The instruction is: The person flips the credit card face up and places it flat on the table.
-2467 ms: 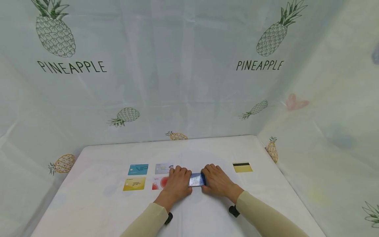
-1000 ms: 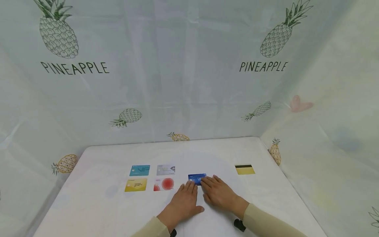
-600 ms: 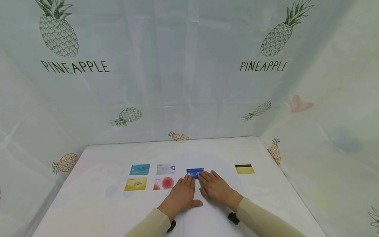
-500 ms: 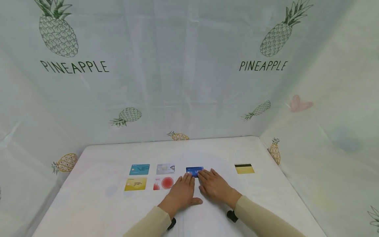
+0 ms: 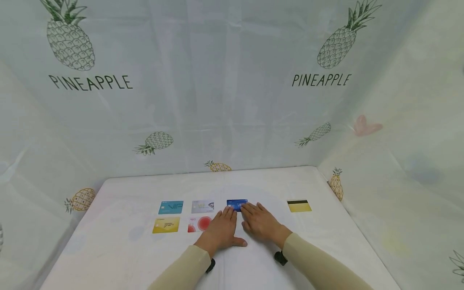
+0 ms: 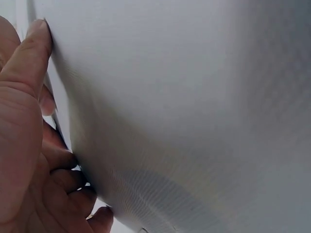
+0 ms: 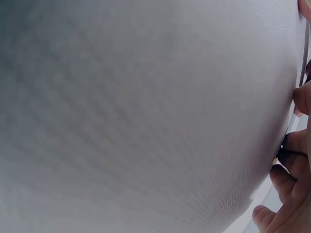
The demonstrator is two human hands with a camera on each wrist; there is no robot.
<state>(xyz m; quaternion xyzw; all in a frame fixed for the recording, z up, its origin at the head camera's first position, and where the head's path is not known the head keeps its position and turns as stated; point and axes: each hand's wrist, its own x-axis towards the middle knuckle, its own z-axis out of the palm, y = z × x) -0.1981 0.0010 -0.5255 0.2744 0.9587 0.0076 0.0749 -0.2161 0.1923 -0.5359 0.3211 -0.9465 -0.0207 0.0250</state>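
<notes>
A blue VIP card [image 5: 237,204] lies flat on the white tabletop in the head view, its lower edge partly under fingertips. My left hand [image 5: 222,228] presses its lower left part with outstretched fingers, thumb spread to the side. On its lower right corner rest the fingertips of my right hand [image 5: 262,220]. Both wrist views show mostly white cloth, with left-hand fingers [image 6: 26,63] and right-hand fingers [image 7: 284,182] at the edges. Left of the blue card are a silver card [image 5: 202,206] and a white-and-red card [image 5: 198,224], the latter partly behind my left hand.
Further left lie a teal VIP card [image 5: 170,207] and, below it, a yellow card [image 5: 166,225]. A gold card with a black stripe [image 5: 299,206] lies alone on the right. Pineapple-print cloth [image 5: 232,100] hangs behind the table [image 5: 119,201].
Earlier both hands gripped the blue card by its ends; then their fingers straightened onto it. Since then it has slid away from me and slightly left, level with the silver card, both hands following.
</notes>
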